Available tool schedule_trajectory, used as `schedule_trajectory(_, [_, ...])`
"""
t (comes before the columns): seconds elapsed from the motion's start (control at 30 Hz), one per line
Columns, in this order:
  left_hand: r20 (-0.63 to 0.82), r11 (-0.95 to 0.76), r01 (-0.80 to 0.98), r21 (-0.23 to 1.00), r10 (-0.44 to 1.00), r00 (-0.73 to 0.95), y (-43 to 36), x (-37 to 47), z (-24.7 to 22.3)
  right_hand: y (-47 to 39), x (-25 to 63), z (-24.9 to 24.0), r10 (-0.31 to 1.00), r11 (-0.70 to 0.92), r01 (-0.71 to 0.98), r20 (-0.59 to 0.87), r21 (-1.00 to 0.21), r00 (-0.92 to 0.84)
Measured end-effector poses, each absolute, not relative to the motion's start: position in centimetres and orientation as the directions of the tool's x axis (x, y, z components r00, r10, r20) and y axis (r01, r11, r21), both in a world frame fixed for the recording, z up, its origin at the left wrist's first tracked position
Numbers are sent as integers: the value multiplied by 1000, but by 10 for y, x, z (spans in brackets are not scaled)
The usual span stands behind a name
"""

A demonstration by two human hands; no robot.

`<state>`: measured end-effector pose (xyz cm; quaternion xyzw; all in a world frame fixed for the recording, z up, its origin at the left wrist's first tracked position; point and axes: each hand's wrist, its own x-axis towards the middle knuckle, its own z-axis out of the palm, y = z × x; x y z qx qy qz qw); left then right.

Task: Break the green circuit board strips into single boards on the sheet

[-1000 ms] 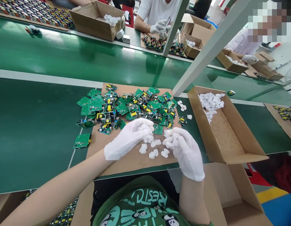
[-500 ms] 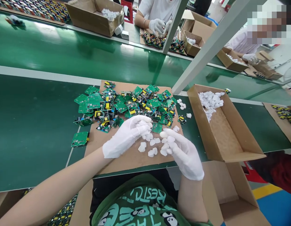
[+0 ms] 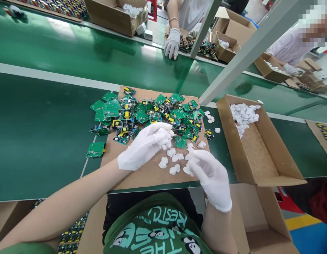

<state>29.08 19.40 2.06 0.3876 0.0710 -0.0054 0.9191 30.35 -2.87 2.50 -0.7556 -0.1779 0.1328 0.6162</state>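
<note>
My left hand (image 3: pixel 147 144), in a white glove, is closed just in front of the heap of green circuit boards (image 3: pixel 142 113); white pieces show at its fingertips, though they blend with the glove. To its right my right hand (image 3: pixel 209 173), also gloved, has its thumb and fingers drawn together over the white pieces (image 3: pixel 177 157) on the cardboard sheet (image 3: pixel 142 176). What it pinches, if anything, is too small to tell. One board (image 3: pixel 96 150) lies apart at the sheet's left edge, component side down.
An open carton (image 3: pixel 261 151) with white pieces stands at the right, a slanted metal post (image 3: pixel 240 53) behind it. A green conveyor (image 3: pixel 86 46) runs across the back. Beyond it, a co-worker's gloved hand (image 3: pixel 172 44) reaches over its edge.
The view has shifted slightly. My right hand's fingers have drawn closer together; my left stays near the heap. The co-worker's hand has moved out to the conveyor, and one board near it has left view.
</note>
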Motion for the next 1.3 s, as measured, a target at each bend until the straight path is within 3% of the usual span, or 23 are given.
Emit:
schedule_trajectory(0.1, [-99, 781, 4, 624, 74, 992, 198, 292, 21, -7, 297, 15, 500, -234, 104, -28, -967, 866])
schedule_trajectory(0.23, [-117, 805, -26, 593, 118, 986, 203, 293, 23, 12, 296, 15, 568, -379, 389, 121, -840, 814])
schedule_trajectory(0.33, [-127, 807, -27, 590, 126, 984, 202, 294, 23, 9, 297, 24, 609, -384, 550, 245, -741, 755])
schedule_trajectory(0.5, [-121, 815, -14, 580, 103, 987, 196, 296, 21, -5, 284, 18, 767, -331, 726, 276, -602, 579])
schedule_trajectory(0.63, [-142, 811, 9, 585, 91, 986, 194, 295, 21, -5, 268, -7, 754, -371, 829, 385, -419, 532])
schedule_trajectory(0.77, [-144, 763, 55, 645, 51, 988, 193, 293, 23, -2, 263, -19, 611, -555, 784, 503, -278, 611])
schedule_trajectory(1.07, [-150, 505, 292, 812, -303, 941, 190, 282, 16, -10, 286, 5, 386, -520, 669, 552, -531, 739])
schedule_trajectory(1.3, [-98, 242, 160, 957, -249, 963, 185, 279, 22, -4, 295, 7, 350, -433, 541, 418, -721, 838])
